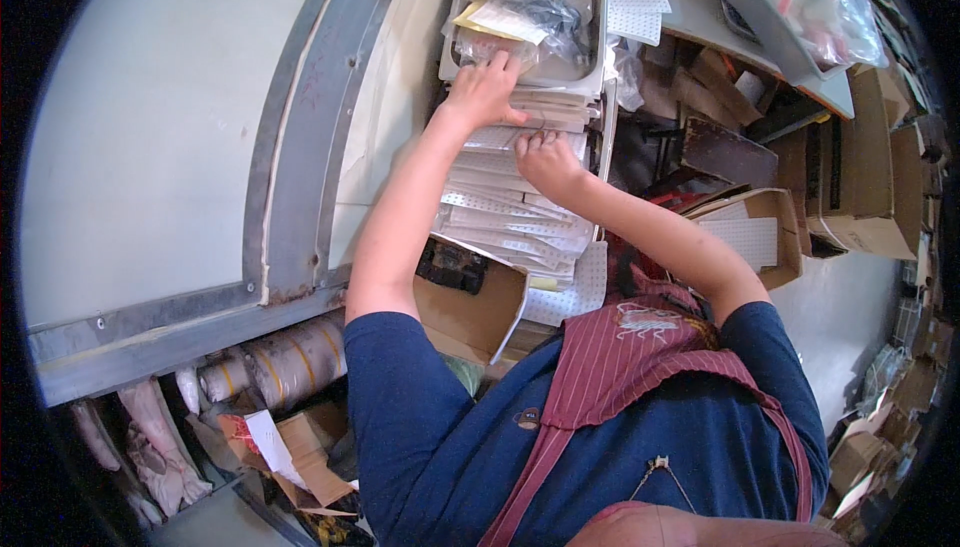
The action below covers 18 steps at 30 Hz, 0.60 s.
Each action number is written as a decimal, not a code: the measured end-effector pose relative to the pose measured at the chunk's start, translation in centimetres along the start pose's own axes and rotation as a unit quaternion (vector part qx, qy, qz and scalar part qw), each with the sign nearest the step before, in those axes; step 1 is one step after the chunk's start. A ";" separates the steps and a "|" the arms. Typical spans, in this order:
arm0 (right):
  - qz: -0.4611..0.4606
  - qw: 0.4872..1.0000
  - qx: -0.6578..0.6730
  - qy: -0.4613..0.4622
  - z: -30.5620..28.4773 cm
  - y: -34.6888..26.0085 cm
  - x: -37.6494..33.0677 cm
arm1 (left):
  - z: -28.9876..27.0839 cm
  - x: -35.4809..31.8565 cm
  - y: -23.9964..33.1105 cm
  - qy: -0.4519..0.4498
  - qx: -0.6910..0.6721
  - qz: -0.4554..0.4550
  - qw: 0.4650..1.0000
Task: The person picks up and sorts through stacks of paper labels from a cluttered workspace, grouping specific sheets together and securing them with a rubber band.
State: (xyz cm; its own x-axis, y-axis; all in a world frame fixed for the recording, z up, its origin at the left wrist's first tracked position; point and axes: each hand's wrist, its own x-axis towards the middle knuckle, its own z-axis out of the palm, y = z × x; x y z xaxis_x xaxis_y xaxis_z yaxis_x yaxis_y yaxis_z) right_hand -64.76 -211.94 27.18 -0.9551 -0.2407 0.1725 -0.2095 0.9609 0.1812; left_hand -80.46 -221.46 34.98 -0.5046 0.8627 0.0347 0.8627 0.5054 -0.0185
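Note:
My left hand (487,95) reaches over the near rim of a pale plastic tray (590,77). Its fingers lie over the rim and the thumb is spread to the right. Clear plastic bags (540,17) and yellow and white papers (500,22) fill the tray. Just nearer, my right hand (550,162) rests on a row of overlapping white dotted sheets (500,207), with its fingers curled together at their far part. What lies between those fingertips is too small to make out. Paler stacked edges (555,109) show between the hands and the tray.
An open cardboard box (465,312) with a black object stands nearer me. To the right are a cardboard box of dotted sheets (755,237), larger cartons (870,167) and a grey bin of bagged things (800,17). A metal-framed panel (290,137) is at left, wrapped rolls (290,362) below.

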 end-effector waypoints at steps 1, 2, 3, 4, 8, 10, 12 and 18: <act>0.000 1.000 0.001 -0.001 0.0 0.1 0.0 | 0.1 0.0 -0.1 -0.011 -0.004 -0.002 1.000; -0.049 0.999 -0.008 -0.019 0.1 0.6 0.0 | 0.3 -0.2 -0.2 -0.012 -0.005 -0.002 1.000; -0.098 0.994 -0.018 -0.038 0.1 0.9 0.2 | 0.5 -0.4 -0.3 0.001 -0.004 -0.001 1.000; -0.108 0.994 0.014 -0.031 0.0 1.3 0.4 | 0.7 -0.4 -0.4 0.016 -0.004 0.003 1.000; -0.150 0.963 0.172 -0.143 -1.5 4.5 3.8 | 0.0 -0.9 0.0 0.005 -0.024 -0.022 0.999; -0.147 0.958 0.198 -0.143 -2.6 5.9 4.9 | -0.7 -1.3 0.6 0.048 -0.149 -0.116 0.981; -0.131 0.959 0.205 -0.145 -2.0 7.3 5.1 | -1.9 -1.8 2.3 0.159 -0.269 -0.144 0.939; -0.150 0.940 0.273 -0.139 -2.0 8.8 4.8 | -3.4 -9.0 6.8 0.189 -0.505 -0.228 0.810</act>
State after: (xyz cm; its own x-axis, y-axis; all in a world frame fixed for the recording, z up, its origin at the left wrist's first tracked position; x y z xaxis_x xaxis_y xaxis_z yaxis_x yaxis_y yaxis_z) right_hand -70.76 -204.93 31.53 -0.8378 -0.5401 -0.0797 -0.4825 0.8008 -0.3549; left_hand -69.93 -225.84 37.98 -0.8971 0.4263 0.1158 0.2732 0.3295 0.9038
